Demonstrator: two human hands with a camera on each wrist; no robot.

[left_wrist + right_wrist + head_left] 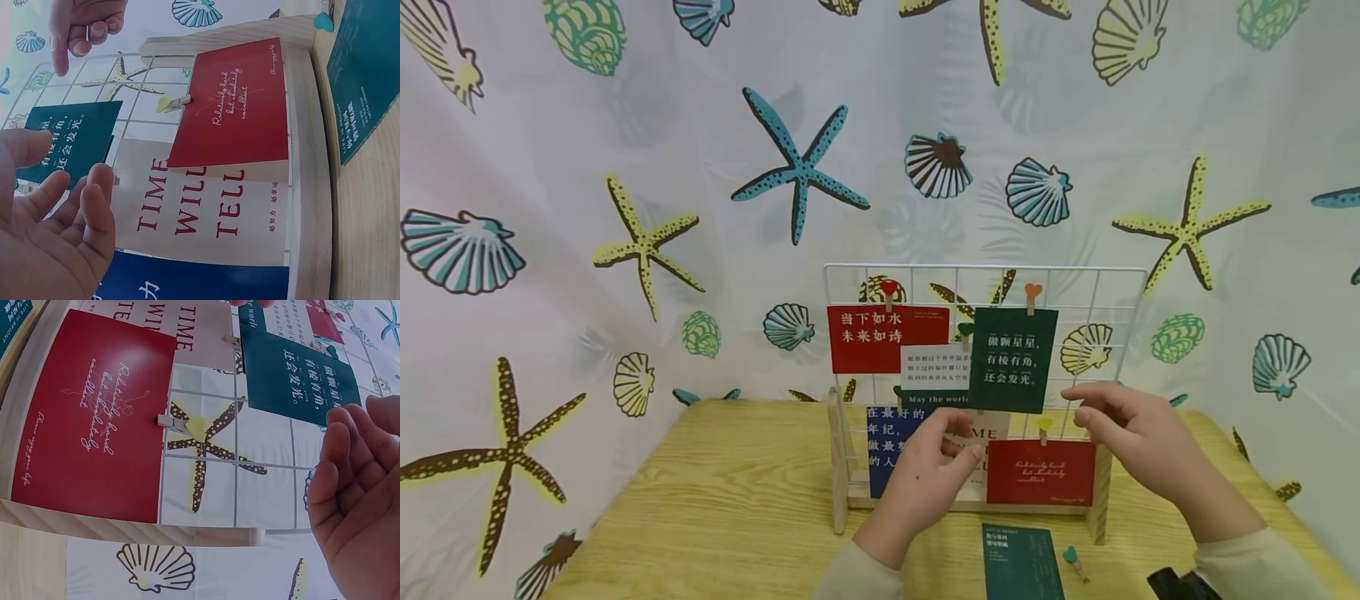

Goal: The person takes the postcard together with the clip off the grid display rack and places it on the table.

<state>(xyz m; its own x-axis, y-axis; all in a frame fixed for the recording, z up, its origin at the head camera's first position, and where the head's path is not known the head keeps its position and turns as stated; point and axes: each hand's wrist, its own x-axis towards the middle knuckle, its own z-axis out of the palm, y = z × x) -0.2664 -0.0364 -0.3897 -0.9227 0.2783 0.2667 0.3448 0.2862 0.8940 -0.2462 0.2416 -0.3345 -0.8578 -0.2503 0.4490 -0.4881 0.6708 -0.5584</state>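
White fabric printed with starfish and shells (910,79) hangs behind a white wire-grid rack on a wooden base (838,462). Dark green rectangular card (1013,392), reading 做颗星星,有棱有角,还会发光, is pegged at the rack's upper right. Left hand (931,477), before the rack's lower middle, and right hand (1138,429), by its right edge: fingers loosely bent, neither gripping anything. Left wrist view makes legible "TIME WILL TELL" on a cream paper card (203,205), low on the rack, partly hidden in head view.

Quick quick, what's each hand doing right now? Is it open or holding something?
Left hand: open, fingers loosely bent, holding nothing.
Right hand: open, holding nothing, near the hanging green card.
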